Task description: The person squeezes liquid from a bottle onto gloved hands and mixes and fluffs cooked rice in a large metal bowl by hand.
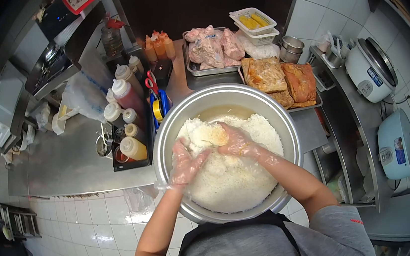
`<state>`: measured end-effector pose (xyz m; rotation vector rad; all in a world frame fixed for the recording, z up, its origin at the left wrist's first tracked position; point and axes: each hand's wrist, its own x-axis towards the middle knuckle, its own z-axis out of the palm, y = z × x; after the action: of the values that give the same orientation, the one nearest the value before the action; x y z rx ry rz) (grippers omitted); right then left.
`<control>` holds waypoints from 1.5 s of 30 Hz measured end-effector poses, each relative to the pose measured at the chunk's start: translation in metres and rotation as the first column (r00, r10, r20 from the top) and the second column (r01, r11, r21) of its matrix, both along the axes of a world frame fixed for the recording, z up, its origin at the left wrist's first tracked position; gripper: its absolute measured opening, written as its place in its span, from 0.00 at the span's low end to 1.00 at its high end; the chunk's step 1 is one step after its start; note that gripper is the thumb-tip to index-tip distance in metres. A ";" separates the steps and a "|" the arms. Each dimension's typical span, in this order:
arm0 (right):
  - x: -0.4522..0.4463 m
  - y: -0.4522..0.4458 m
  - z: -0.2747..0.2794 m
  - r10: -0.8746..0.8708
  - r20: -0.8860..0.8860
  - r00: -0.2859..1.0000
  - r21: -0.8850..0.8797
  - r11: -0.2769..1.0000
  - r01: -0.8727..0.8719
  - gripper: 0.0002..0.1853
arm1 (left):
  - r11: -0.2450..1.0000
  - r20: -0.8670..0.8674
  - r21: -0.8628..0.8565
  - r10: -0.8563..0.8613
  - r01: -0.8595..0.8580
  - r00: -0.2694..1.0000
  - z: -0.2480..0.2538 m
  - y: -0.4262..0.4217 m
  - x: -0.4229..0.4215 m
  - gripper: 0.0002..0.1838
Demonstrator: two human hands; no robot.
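Note:
Both hands, in clear plastic gloves, are inside a large round metal basin [158, 133] filled with white, crumbly coating flour [231, 187]. My right hand [239, 140] curls over a pale, flour-coated piece of food [217, 135], whose kind I cannot make out under the coating. To its left, my left hand [185, 164] is open, thumb and fingers apart, the palm turned toward that piece and touching the flour. Bare metal with a thin dusting shows at the basin's far side.
Left of the basin, a black crate [131, 164] holds several sauce bottles [121, 88]; red scissors [150, 82] and yellow tape [157, 110] are beside it. Behind sit a tray of bagged raw meat [212, 47] and browned slabs [300, 83]. Rice cookers [371, 73] stand at right.

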<state>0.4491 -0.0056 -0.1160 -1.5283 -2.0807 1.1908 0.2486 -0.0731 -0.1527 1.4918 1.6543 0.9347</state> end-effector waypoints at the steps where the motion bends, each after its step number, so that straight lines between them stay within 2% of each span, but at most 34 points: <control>1: 0.004 -0.006 -0.006 0.031 -0.102 0.994 -0.019 0.999 -0.033 0.47 | 0.997 0.054 0.071 0.009 -0.013 0.999 0.004 0.005 0.005 0.51; 3: 0.010 -0.018 -0.020 0.075 -0.308 0.948 -0.049 0.994 -0.095 0.44 | 0.979 0.073 0.201 -0.038 0.023 0.997 0.019 0.010 0.018 0.52; 6: 0.013 -0.031 -0.032 -0.002 -0.284 0.959 0.039 0.999 0.014 0.38 | 0.962 0.027 0.174 -0.219 0.211 0.975 0.024 0.019 0.021 0.42; 7: 0.016 -0.032 -0.031 0.014 -0.298 0.954 0.031 1.000 -0.005 0.36 | 0.975 0.182 0.104 -0.211 0.194 0.960 0.023 0.017 0.024 0.38; 9: 0.017 -0.031 -0.024 0.048 -0.337 0.940 0.017 0.999 -0.045 0.32 | 0.982 0.464 -0.042 -0.143 0.183 0.874 0.022 0.013 0.027 0.30; 12: 0.017 -0.030 -0.007 0.059 -0.123 0.991 0.009 0.998 -0.059 0.26 | 0.991 0.553 -0.072 -0.052 0.109 0.832 0.026 0.011 0.027 0.29; 15: 0.017 -0.041 0.003 -0.063 -0.345 0.937 -0.012 0.998 0.063 0.22 | 0.992 0.619 -0.127 0.095 -0.021 0.780 0.031 0.009 0.039 0.24; 16: 0.017 -0.043 0.007 -0.133 -0.346 0.929 -0.065 0.991 0.118 0.23 | 0.986 0.626 -0.157 0.146 -0.059 0.766 0.034 0.010 0.043 0.23; 17: 0.017 -0.044 0.012 -0.203 -0.341 0.918 -0.117 0.978 0.172 0.25 | 0.969 0.507 -0.199 0.232 -0.149 0.830 0.022 0.014 0.045 0.24; 19: 0.020 -0.044 0.009 -0.319 -0.362 0.876 -0.177 0.946 0.271 0.30 | 0.978 0.469 0.190 -0.011 -0.089 0.883 -0.006 0.024 0.041 0.25; 20: 0.021 -0.042 -0.003 -0.366 -0.391 0.845 -0.191 0.930 0.315 0.33 | 0.976 0.415 0.195 0.004 -0.093 0.910 -0.013 0.023 0.040 0.25; 21: 0.022 -0.042 -0.009 -0.411 -0.419 0.810 -0.207 0.912 0.356 0.36 | 0.975 0.359 0.201 0.020 -0.098 0.933 0.001 0.019 0.043 0.25; 22: 0.025 -0.047 0.011 -0.338 -0.369 0.866 -0.236 0.935 0.265 0.38 | 0.973 0.302 0.206 0.038 -0.104 0.953 0.015 0.015 0.045 0.25; 24: 0.039 -0.055 0.051 -0.171 -0.273 0.947 -0.306 0.948 0.083 0.43 | 0.984 0.342 -0.011 0.171 -0.178 0.924 0.041 0.012 0.043 0.24; 25: 0.042 -0.057 0.045 -0.006 -0.187 0.982 -0.111 0.994 -0.015 0.45 | 0.982 0.026 -0.029 0.185 -0.184 0.982 0.059 0.003 0.042 0.26; 26: 0.045 -0.061 0.032 0.142 -0.068 0.988 0.079 0.987 -0.136 0.47 | 0.983 -0.167 -0.116 0.122 -0.142 0.978 0.053 0.003 0.032 0.27; 27: 0.047 -0.068 0.024 0.261 0.074 0.962 0.249 0.930 -0.272 0.50 | 0.971 -0.348 -0.211 0.037 -0.117 0.937 0.041 0.004 0.018 0.29; 28: 0.044 -0.081 0.027 0.303 0.240 0.922 0.289 0.885 -0.366 0.50 | 0.946 -0.506 -0.306 -0.064 -0.110 0.860 0.028 0.006 0.006 0.31; 30: 0.029 -0.105 0.038 0.326 0.550 0.769 0.313 0.773 -0.552 0.50 | 0.926 -0.683 -0.372 -0.324 0.070 0.654 -0.003 0.004 -0.014 0.30; 31: 0.023 -0.103 0.034 0.352 0.563 0.748 0.312 0.748 -0.586 0.50 | 0.894 -0.741 -0.422 -0.436 0.150 0.511 -0.007 0.000 -0.015 0.30; 33: 0.011 -0.094 0.021 0.402 0.588 0.702 0.313 0.687 -0.656 0.50 | 0.916 -0.738 -0.346 -0.398 0.201 0.545 -0.007 -0.015 -0.013 0.28; 34: 0.008 -0.084 0.018 0.447 0.537 0.716 0.260 0.719 -0.644 0.50 | 0.926 -0.735 -0.305 -0.377 0.223 0.564 0.002 -0.020 -0.010 0.28; 35: 0.003 -0.071 0.017 0.486 0.480 0.730 0.200 0.749 -0.631 0.49 | 0.896 -0.625 -0.439 -0.353 0.060 0.696 0.011 -0.021 -0.003 0.31; 36: 0.000 -0.059 0.014 0.518 0.422 0.744 0.140 0.773 -0.618 0.48 | 0.904 -0.573 -0.416 -0.344 0.098 0.744 0.019 -0.024 0.003 0.32; 38: 0.002 -0.037 -0.019 0.474 0.161 0.866 0.348 0.793 -0.499 0.45 | 0.918 -0.455 -0.360 -0.326 0.163 0.829 0.027 -0.038 0.013 0.35; 39: 0.004 -0.029 -0.033 0.452 0.014 0.892 0.433 0.801 -0.413 0.43 | 0.926 -0.327 -0.339 -0.283 0.168 0.901 0.005 -0.039 0.012 0.40; 42: 0.007 -0.011 -0.041 0.263 -0.215 0.941 0.218 0.952 -0.216 0.38 | 0.942 -0.286 -0.119 -0.336 0.314 0.897 -0.002 -0.043 0.022 0.43; 43: 0.003 -0.010 -0.044 0.129 -0.397 0.909 0.054 0.992 -0.117 0.37 | 0.901 -0.260 -0.269 -0.408 0.340 0.875 0.027 -0.041 0.037 0.47; 45: 0.009 -0.011 -0.041 -0.043 -0.440 0.897 -0.146 0.989 -0.024 0.34 | 0.898 -0.235 -0.272 -0.411 0.346 0.881 0.028 -0.038 0.053 0.46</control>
<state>0.4583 -0.0166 -0.1566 -1.1761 -1.7122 1.5498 0.3018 -0.1107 -0.1244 1.7700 1.5164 0.3147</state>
